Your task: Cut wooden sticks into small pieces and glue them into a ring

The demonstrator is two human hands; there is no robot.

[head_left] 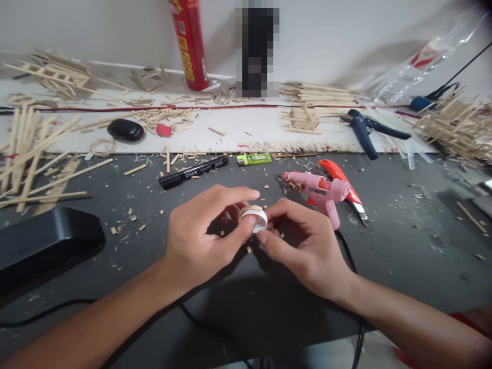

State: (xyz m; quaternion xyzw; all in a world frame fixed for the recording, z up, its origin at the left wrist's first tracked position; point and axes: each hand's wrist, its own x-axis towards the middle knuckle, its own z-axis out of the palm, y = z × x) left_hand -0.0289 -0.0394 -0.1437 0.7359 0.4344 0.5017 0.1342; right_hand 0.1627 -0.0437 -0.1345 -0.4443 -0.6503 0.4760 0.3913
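Between my hands, above the middle of the dark tabletop, is a small white round cap (261,219), tilted so its hollow side faces me. A pale sliver of wood (252,209) lies along its upper rim. My left hand (203,225) grips the cap, thumb pressed inside it and the index finger stretched out above. My right hand (307,246) pinches at the cap's right edge with thumb and fingers; its fingertips are partly hidden. A pink glue gun (319,189) lies just beyond my right hand, beside a cutter knife with an orange handle (334,174).
A black marker (192,172) and a green lighter (253,159) lie ahead. Wooden sticks (26,154) pile up at left. Dark blue pliers (363,130) and a stick structure (457,128) stand right. A black case (49,241) is at left; a red can (190,46) stands behind.
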